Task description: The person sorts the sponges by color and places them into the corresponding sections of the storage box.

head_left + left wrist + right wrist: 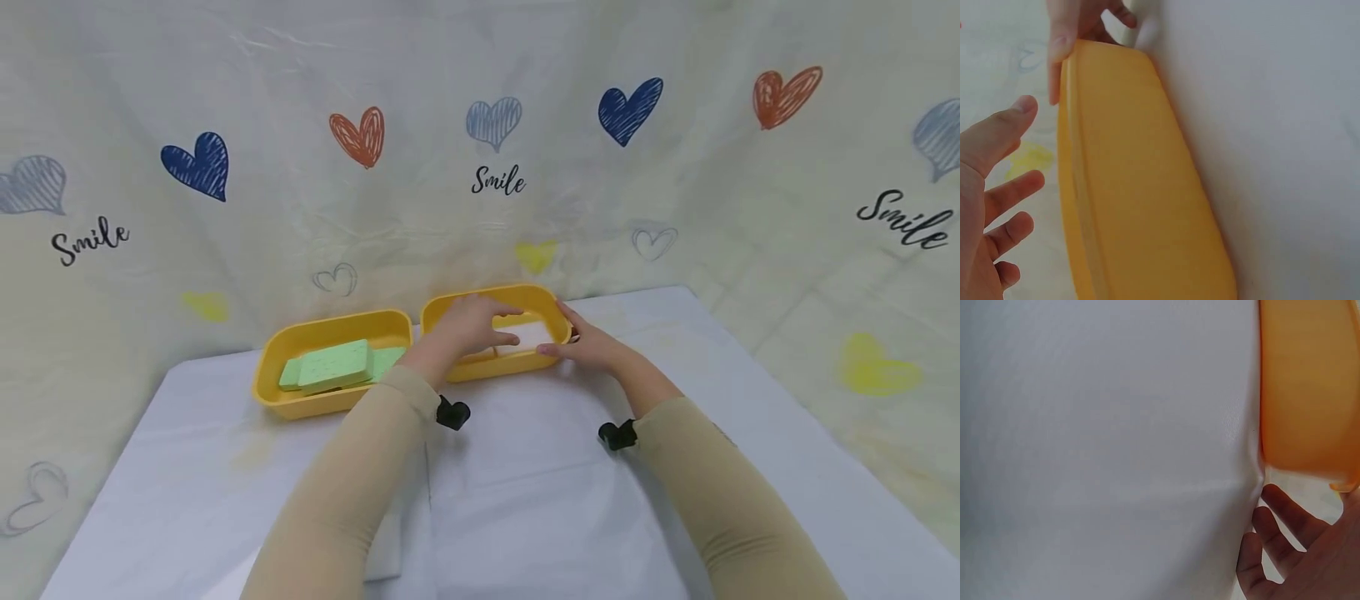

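Note:
Two yellow oblong trays stand side by side at the back of the table. Over the right tray hovers my left hand, fingers spread and nothing held; the left wrist view shows this hand beside the tray wall. A flat white piece lies inside that tray, partly hidden by the hand. My right hand holds the tray's right end between thumb and forefinger. In the right wrist view its other fingers extend beside the tray's end.
In the left tray lie several pale green sponge-like blocks, one resting on others. A white sheet covers the table. Close behind the trays rises a curtain printed with hearts and "Smile".

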`<state>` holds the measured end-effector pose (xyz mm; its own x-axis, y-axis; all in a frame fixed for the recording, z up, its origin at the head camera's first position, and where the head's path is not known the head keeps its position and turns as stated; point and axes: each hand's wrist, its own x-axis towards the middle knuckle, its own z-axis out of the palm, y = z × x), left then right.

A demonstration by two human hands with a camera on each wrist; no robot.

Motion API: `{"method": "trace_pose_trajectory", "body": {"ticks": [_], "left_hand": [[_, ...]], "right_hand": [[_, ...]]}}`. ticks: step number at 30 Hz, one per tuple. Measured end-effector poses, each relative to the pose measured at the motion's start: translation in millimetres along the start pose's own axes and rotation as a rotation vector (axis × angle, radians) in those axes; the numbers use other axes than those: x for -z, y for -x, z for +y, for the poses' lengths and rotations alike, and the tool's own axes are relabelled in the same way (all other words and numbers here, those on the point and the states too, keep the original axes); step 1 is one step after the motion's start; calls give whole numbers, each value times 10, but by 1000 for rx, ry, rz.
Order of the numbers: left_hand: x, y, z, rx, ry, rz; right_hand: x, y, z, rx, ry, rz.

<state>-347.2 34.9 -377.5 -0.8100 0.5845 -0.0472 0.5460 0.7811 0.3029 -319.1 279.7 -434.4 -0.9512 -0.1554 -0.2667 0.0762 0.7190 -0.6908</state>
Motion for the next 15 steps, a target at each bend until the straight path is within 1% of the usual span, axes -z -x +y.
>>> {"method": "trace_pose_trajectory", "body": {"ticks": [3, 6, 10, 15], "left_hand": [[76, 143, -41, -27, -22, 18], [128, 280, -116, -54, -69, 40], [184, 483, -209, -67, -97, 68], [241, 778, -322, -77, -111, 75]], "right_hand": [[11, -8, -5, 1, -1, -1], [19, -17, -4, 0, -2, -3], [20, -19, 4, 1, -4, -12], [4, -17, -9, 10, 1, -12]]}}
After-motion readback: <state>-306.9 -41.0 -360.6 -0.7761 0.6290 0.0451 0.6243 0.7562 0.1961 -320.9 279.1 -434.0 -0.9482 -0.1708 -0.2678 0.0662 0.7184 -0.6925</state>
